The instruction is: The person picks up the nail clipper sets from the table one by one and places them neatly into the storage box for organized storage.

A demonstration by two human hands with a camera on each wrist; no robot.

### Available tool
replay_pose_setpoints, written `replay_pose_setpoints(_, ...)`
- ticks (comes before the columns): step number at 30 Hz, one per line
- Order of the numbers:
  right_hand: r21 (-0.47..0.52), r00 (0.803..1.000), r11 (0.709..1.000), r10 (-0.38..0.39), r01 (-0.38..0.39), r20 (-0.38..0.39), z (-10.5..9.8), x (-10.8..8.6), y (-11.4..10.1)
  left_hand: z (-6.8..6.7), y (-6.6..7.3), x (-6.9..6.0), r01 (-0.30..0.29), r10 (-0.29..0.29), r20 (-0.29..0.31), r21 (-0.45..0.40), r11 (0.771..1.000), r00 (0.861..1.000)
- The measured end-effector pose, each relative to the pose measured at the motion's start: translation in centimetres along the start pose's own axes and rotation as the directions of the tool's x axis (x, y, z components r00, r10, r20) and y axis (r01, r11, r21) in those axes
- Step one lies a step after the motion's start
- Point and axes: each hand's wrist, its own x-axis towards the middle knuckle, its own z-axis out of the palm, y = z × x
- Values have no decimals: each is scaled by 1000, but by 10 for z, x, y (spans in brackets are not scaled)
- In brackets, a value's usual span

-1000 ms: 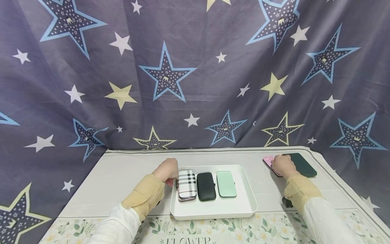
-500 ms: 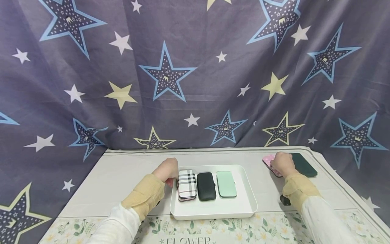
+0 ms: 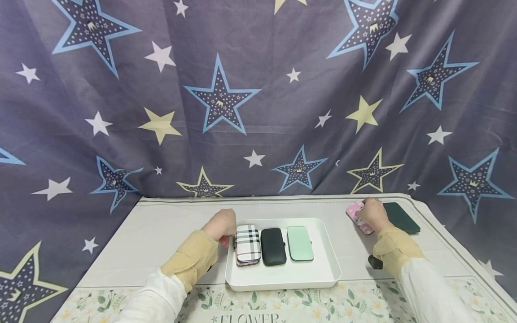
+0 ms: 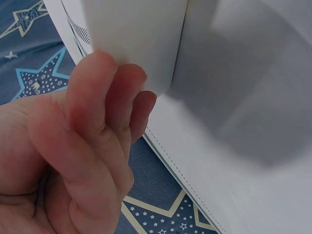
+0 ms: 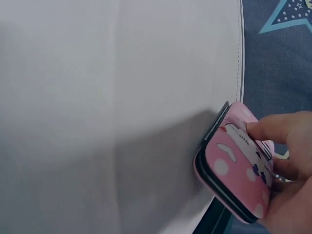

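Note:
A white tray (image 3: 282, 278) holds several slim cases: a white plaid case (image 3: 247, 243) lying on top of another, a ribbed black case (image 3: 273, 247) and a mint green case (image 3: 300, 243). My left hand (image 3: 222, 226) is at the tray's left side; in the left wrist view its bent fingers (image 4: 92, 73) touch the white outer wall, with no grip visible. At the far right, my right hand (image 3: 373, 214) pinches a pink polka-dot case (image 5: 234, 165) with a cartoon print. The pink case is tilted, and in the right wrist view it appears partly raised.
A flat dark green rectangular item (image 3: 400, 218) lies right of my right hand, near the back right corner of the table cover (image 3: 173, 251). A star-patterned curtain (image 3: 258, 112) hangs behind the table. Floral print runs along the front.
My right hand has moved slightly left and away from me, and the pink case has shifted and tilted with it. More of the dark green item shows. The left hand and tray stay still.

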Motion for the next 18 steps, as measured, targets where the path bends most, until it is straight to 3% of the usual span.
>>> replay_pose_setpoints(18, 29, 1000, 999, -15, 15, 14, -2, -4, -9, 0, 0, -1, 9, -9, 5, -11, 1000, 1000)
